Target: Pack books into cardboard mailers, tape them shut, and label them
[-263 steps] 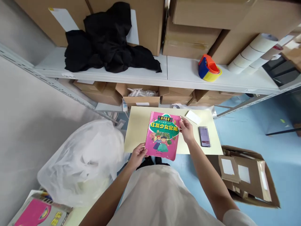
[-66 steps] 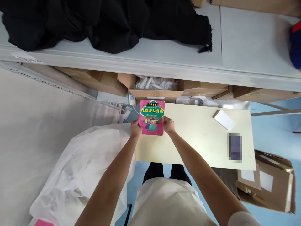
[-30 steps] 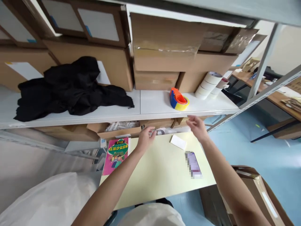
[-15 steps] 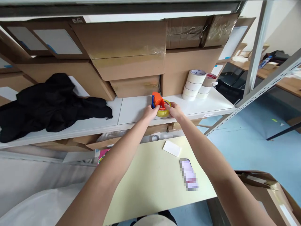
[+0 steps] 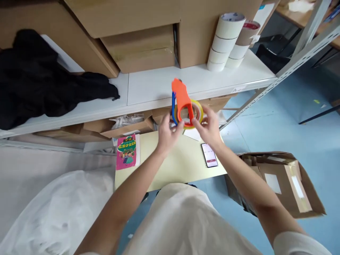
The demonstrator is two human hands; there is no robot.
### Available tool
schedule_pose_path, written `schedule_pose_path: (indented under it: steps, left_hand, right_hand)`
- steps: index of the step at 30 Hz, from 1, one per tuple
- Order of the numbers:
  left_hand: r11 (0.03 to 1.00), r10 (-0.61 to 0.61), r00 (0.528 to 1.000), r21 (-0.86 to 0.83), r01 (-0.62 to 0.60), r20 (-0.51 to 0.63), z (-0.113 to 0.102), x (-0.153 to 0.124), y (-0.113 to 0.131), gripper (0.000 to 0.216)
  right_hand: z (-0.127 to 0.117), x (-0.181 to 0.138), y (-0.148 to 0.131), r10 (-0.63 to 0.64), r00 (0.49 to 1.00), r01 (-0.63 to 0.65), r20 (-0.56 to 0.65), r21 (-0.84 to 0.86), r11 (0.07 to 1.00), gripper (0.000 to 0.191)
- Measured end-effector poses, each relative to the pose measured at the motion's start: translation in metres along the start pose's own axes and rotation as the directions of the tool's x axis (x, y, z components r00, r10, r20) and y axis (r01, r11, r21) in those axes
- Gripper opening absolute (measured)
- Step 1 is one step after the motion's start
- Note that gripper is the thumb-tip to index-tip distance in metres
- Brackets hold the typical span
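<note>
Between my two hands is an orange and blue tape dispenser (image 5: 181,94) with a roll of clear yellow tape (image 5: 201,109) on its right side. It is lifted in front of the shelf edge, above the small table. My left hand (image 5: 167,132) grips the dispenser's lower left by the blue part, fingers closed. On the other side, my right hand (image 5: 209,125) is closed on the tape roll and the orange frame, thumb in front. Below them, a white card-like piece (image 5: 192,134) lies on the table, partly hidden behind my right hand.
A phone (image 5: 209,155) and a pink book (image 5: 126,152) lie on the pale table (image 5: 148,177). Stacked tape rolls (image 5: 224,44), black cloth (image 5: 53,81) and cardboard boxes occupy the white shelf (image 5: 148,83). An open carton (image 5: 281,182) stands right; a white bag (image 5: 63,212) sits left.
Both hands have lifted the tape dispenser off the shelf and brought it back toward me over the table. My view has tilted down, showing the book and more of the carton.
</note>
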State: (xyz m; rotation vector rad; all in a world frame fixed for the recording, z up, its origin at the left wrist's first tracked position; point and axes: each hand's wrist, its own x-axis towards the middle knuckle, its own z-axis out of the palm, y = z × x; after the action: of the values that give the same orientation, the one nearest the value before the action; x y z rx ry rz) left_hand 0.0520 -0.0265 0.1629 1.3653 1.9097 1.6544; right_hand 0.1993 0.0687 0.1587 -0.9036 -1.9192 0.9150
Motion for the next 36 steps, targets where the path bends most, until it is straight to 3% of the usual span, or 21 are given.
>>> schedule_pose_path:
  steps: [3,5,7,10,16,19,30,36]
  left_hand:
    - [0.972,-0.188,0.980,-0.132,0.195,0.064,0.016,-0.076,-0.034,0.054]
    - [0.926,-0.335,0.936,-0.147,0.349,0.109,0.030,-0.114,-0.066,0.051]
    - [0.879,-0.449,0.882,-0.107,0.465,0.146,0.043,-0.140,-0.095,0.046]
    - [0.839,-0.523,0.823,-0.034,0.543,0.219,0.057,-0.161,-0.128,0.041]
    - [0.827,-0.545,0.782,0.042,0.561,0.302,0.072,-0.182,-0.160,0.029]
    - [0.812,-0.569,0.764,0.060,0.580,0.305,0.075,-0.192,-0.164,0.028]
    - [0.791,-0.608,0.737,0.145,0.594,0.297,0.087,-0.193,-0.180,0.029]
    - [0.755,-0.648,0.683,0.162,0.636,0.338,0.086,-0.195,-0.184,0.027]
  right_hand:
    - [0.007,-0.074,0.030,0.126,0.991,-0.124,0.052,-0.043,0.991,0.068]
    - [0.019,-0.112,0.059,0.213,0.973,-0.206,0.090,-0.076,0.976,0.065]
    - [0.031,-0.140,0.086,0.307,0.940,-0.293,0.149,-0.108,0.950,0.063]
    - [0.041,-0.168,0.114,0.437,0.875,-0.403,0.209,-0.185,0.896,0.063]
    - [0.046,-0.184,0.139,0.621,0.736,-0.537,0.270,-0.326,0.778,0.071]
    - [0.046,-0.188,0.145,0.651,0.700,-0.558,0.294,-0.345,0.755,0.071]
    - [0.052,-0.192,0.162,0.704,0.652,-0.556,0.282,-0.454,0.697,0.072]
    - [0.054,-0.197,0.165,0.698,0.647,-0.566,0.306,-0.420,0.709,0.078]
